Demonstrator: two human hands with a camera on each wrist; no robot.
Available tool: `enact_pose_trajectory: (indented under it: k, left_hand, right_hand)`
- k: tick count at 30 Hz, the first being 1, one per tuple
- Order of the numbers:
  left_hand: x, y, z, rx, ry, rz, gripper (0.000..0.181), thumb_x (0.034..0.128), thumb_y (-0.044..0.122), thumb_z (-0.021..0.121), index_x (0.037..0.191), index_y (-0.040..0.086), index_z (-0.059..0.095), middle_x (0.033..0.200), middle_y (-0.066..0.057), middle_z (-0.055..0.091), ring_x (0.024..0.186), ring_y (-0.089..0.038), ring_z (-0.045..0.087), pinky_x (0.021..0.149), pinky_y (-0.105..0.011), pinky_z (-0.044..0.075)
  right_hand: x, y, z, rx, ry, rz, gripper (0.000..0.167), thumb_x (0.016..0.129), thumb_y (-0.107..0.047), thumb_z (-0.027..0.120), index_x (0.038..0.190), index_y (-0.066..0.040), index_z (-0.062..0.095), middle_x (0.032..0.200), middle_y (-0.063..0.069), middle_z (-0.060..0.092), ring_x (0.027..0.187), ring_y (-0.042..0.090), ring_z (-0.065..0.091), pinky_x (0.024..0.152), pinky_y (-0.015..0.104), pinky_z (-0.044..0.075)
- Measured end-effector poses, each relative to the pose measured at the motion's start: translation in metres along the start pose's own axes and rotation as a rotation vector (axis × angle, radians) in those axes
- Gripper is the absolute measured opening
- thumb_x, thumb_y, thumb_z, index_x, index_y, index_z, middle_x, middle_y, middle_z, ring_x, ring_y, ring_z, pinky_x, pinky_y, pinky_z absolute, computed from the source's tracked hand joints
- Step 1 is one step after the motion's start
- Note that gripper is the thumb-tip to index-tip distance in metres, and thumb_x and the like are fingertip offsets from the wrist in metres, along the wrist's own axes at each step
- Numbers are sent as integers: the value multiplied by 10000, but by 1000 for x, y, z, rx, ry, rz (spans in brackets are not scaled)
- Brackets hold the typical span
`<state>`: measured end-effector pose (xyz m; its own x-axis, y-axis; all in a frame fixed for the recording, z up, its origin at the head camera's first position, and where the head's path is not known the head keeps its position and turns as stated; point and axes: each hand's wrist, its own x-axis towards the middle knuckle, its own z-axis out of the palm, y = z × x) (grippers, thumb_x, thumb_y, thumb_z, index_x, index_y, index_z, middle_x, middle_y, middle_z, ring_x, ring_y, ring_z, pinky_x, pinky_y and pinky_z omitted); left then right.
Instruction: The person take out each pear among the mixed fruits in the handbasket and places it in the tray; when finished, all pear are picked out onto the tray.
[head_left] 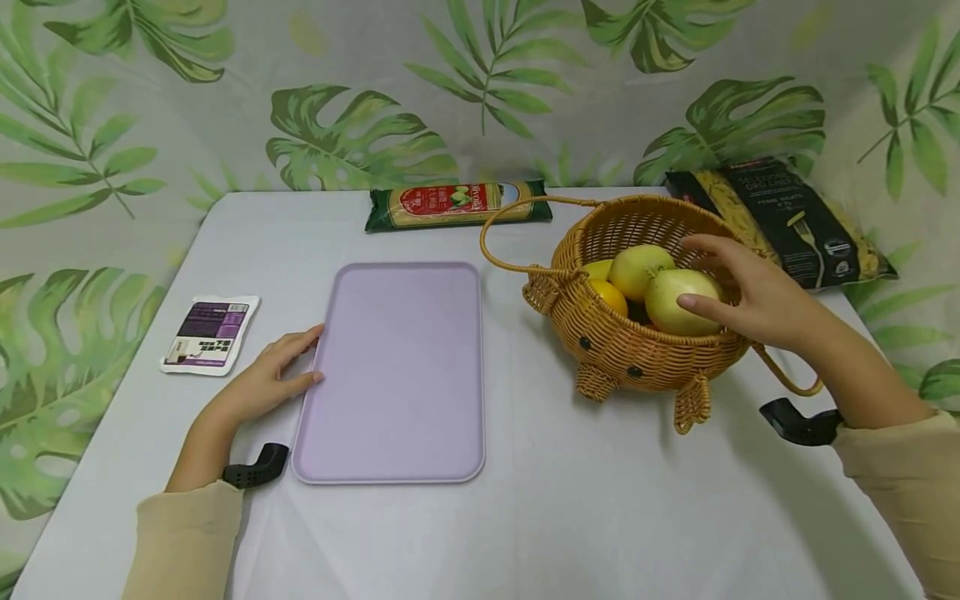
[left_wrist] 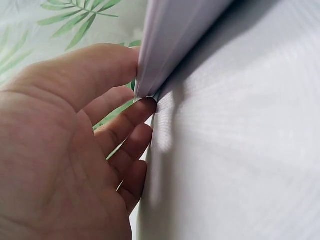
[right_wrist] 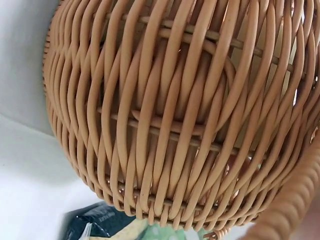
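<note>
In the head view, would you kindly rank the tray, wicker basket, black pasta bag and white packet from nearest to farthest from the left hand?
1. Tray: right of the left hand, touching it.
2. White packet: left of the hand.
3. Wicker basket: right of the tray.
4. Black pasta bag: back right.

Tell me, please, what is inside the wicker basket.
The wicker basket holds two pale-green round items and at least two partly hidden yellow ones; whatever lies beneath them is covered.

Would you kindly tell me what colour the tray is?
The tray is plain pale lilac; the head view shows it best.
</note>
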<state>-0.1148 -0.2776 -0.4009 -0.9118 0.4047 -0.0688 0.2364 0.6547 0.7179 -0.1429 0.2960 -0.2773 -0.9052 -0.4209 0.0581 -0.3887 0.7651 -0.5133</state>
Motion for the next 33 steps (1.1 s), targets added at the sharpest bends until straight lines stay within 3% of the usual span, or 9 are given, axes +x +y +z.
enact_pose_trajectory:
  k: [8, 17, 33]
  left_hand:
    - [1, -1, 0, -4, -6, -14, 680, 858, 177, 610, 1428, 94, 248, 1351, -183, 322, 1227, -384, 229, 949, -586, 185]
    - [0, -3, 1, -4, 2, -5, 677, 857, 168, 611, 1427, 104, 254, 1345, -186, 328, 1222, -388, 234, 944, -590, 188]
    - [0, -2, 2, -4, 13, 5, 664, 856, 164, 610, 1421, 94, 269, 1344, -184, 333, 1220, -395, 235, 945, -592, 184]
  right_hand:
    - [3, -2, 1, -34, -6, -2, 603, 828, -253, 653, 1340, -101, 373, 1296, 135, 428, 1049, 328, 475, 752, 482, 393]
    - [4, -4, 1, -93, -30, 44, 539, 826, -311, 648, 1296, -146, 442, 1202, 122, 504, 897, 274, 517, 664, 431, 404]
    - [9, -5, 1, -106, -113, 73, 572, 793, -350, 678, 1272, -135, 452, 1153, 126, 500, 873, 288, 531, 643, 434, 453]
